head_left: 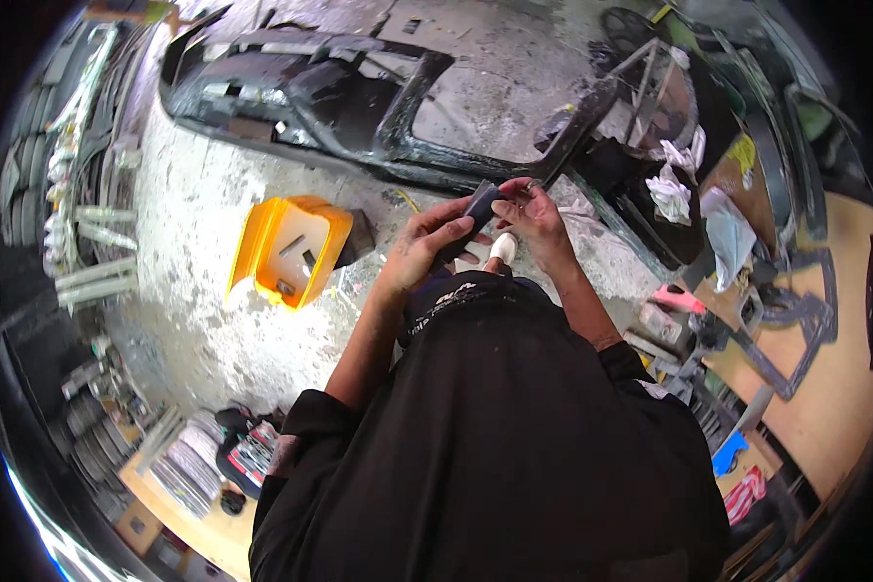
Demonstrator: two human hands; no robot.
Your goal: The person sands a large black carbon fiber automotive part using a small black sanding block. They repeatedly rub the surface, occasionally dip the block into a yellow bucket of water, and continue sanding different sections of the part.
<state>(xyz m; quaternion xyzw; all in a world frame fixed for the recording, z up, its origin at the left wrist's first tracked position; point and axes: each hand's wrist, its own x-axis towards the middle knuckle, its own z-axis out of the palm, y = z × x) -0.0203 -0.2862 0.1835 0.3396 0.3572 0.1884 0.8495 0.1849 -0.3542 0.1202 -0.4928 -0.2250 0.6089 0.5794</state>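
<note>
Both of my hands are raised in front of my body, around a dark grey sanding block (482, 207) that looks wrapped in sandpaper. Its body is flat and oblong, tilted up to the right. My left hand (427, 238) grips the lower left part, thumb along the top face. At the upper right end, my right hand (538, 228) pinches the piece between thumb and fingers. Past my hands lies a large black moulded panel (349, 107) with wide openings, seemingly a vehicle body part, on the floor. My white shoe (502, 248) shows just below the fingers.
A yellow bin (335, 242) with small pieces inside stands on the stained concrete floor at left. Racks (97, 223) of long parts line the far left. On the right are crumpled white paper (671, 194), a wooden table (834, 407) and dark frames (795, 359).
</note>
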